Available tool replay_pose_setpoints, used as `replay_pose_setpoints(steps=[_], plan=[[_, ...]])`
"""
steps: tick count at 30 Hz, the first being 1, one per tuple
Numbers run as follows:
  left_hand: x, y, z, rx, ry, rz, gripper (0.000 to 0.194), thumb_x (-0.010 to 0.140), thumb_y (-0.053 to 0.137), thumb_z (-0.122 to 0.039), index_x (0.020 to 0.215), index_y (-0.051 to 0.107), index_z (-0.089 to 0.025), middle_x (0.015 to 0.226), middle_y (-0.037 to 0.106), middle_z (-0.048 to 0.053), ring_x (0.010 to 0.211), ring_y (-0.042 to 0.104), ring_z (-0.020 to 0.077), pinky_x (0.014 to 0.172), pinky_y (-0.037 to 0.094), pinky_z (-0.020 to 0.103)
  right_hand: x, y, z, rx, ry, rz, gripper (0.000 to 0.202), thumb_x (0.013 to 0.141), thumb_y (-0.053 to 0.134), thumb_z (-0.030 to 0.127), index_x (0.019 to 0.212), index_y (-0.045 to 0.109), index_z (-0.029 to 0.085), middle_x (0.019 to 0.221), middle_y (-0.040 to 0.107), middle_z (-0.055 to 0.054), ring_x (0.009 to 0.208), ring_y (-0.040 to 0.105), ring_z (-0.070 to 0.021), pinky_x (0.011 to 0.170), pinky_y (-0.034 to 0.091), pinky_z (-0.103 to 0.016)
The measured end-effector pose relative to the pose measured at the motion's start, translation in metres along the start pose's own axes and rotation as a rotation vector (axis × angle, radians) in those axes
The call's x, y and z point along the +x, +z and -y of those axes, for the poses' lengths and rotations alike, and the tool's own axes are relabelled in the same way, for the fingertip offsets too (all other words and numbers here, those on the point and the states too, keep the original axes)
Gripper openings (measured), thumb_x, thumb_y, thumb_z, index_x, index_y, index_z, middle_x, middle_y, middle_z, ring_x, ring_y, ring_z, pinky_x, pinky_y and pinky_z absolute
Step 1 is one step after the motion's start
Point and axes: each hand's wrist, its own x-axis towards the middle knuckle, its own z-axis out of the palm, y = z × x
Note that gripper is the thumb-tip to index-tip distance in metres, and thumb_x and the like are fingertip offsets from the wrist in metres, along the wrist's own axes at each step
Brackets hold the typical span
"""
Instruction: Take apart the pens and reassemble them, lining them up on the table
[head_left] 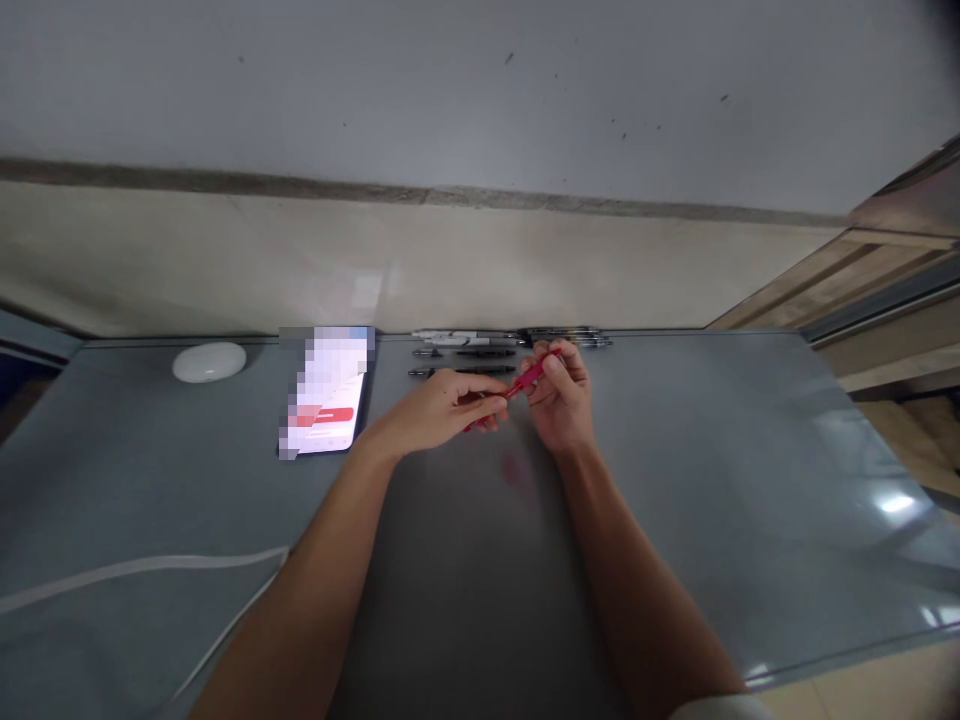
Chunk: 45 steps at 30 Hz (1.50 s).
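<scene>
Red pen (525, 380) is gripped at both ends above the grey table (750, 480), its lower end pinched by the left hand (442, 408) and its upper end by the right hand (561, 395); black and white pens (480, 352) are laid just behind; a phone (326, 395) and a white case (209, 361) are seen to the left

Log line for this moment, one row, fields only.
left hand: on red pen | right hand: on same pen, above grey table | behind: row of pens | left: phone, white case
</scene>
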Motion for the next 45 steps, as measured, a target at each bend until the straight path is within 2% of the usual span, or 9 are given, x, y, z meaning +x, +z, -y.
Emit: replay_pose_setpoints(steps=[4,7,9,15,18,30,35,40,45], plan=[[-0.003,-0.001,-0.003,-0.032,-0.016,0.139,0.028,0.094,0.047,-0.036,0.088,0.067,-0.017,0.085,0.069,0.004,0.076,0.065,0.0135,0.074,0.05,0.026,-0.002,-0.003,0.0,0.078,0.008,0.138,0.021,0.068,0.076,0.028,0.078,0.057,0.028,0.076,0.055,0.007,0.067,0.057,-0.0082,0.059,0.054,-0.024],[-0.003,-0.001,-0.005,-0.038,-0.015,0.178,0.03,0.095,0.046,-0.036,0.087,0.067,-0.017,0.086,0.069,0.004,0.077,0.065,0.0138,0.075,0.049,0.027,-0.003,-0.002,0.001,0.094,0.024,0.164,0.024,0.067,0.078,0.029,0.076,0.056,0.027,0.072,0.052,0.007,0.064,0.054,-0.0082,0.058,0.054,-0.024],[-0.002,0.0,-0.004,-0.025,0.002,0.143,0.028,0.094,0.046,-0.036,0.086,0.066,-0.017,0.085,0.069,0.003,0.076,0.064,0.0136,0.073,0.049,0.026,-0.002,-0.002,0.001,0.07,0.016,0.126,0.025,0.066,0.078,0.03,0.076,0.055,0.027,0.072,0.052,0.007,0.064,0.054,-0.0082,0.057,0.054,-0.023],[0.005,0.005,0.003,0.126,-0.001,-0.11,0.025,0.091,0.051,-0.038,0.094,0.069,-0.02,0.078,0.067,0.001,0.072,0.06,0.0142,0.066,0.045,0.025,0.002,0.002,0.0,-0.017,-0.038,-0.04,0.021,0.069,0.074,0.026,0.077,0.055,0.026,0.074,0.055,0.006,0.066,0.057,-0.0083,0.06,0.053,-0.023],[0.007,0.006,0.006,0.124,0.0,-0.136,0.027,0.091,0.051,-0.038,0.1,0.068,-0.02,0.08,0.067,0.002,0.073,0.06,0.0148,0.066,0.046,0.026,0.002,0.002,-0.001,-0.024,-0.045,-0.072,0.02,0.069,0.074,0.025,0.078,0.057,0.026,0.077,0.058,0.006,0.069,0.06,-0.0086,0.062,0.054,-0.024],[-0.002,0.001,-0.001,-0.033,0.034,0.164,0.029,0.095,0.045,-0.034,0.09,0.067,-0.017,0.085,0.068,0.005,0.076,0.063,0.0138,0.072,0.049,0.027,-0.003,-0.002,0.0,0.036,-0.036,0.1,0.019,0.066,0.078,0.032,0.074,0.06,0.028,0.071,0.055,0.007,0.063,0.057,-0.008,0.057,0.054,-0.024],[0.002,0.003,0.0,0.042,0.028,0.013,0.025,0.092,0.049,-0.035,0.089,0.068,-0.019,0.08,0.067,0.002,0.073,0.061,0.0139,0.069,0.046,0.026,0.0,-0.001,-0.002,-0.028,-0.055,0.019,0.019,0.067,0.077,0.032,0.074,0.06,0.026,0.068,0.058,0.006,0.062,0.058,-0.0093,0.057,0.053,-0.025],[0.006,0.008,0.007,0.126,-0.052,-0.159,0.026,0.087,0.056,-0.04,0.1,0.07,-0.023,0.079,0.067,0.0,0.069,0.058,0.0145,0.061,0.043,0.025,0.002,0.001,-0.005,-0.071,-0.091,-0.123,0.016,0.069,0.075,0.025,0.076,0.061,0.026,0.069,0.06,0.007,0.064,0.06,-0.0077,0.062,0.054,-0.024],[0.006,0.006,0.009,0.108,-0.025,-0.154,0.029,0.088,0.054,-0.039,0.104,0.069,-0.02,0.082,0.068,0.002,0.073,0.06,0.0153,0.065,0.045,0.026,0.001,0.003,-0.004,-0.048,-0.074,-0.101,0.017,0.068,0.075,0.026,0.078,0.061,0.027,0.075,0.062,0.007,0.068,0.063,-0.0094,0.064,0.055,-0.026]])
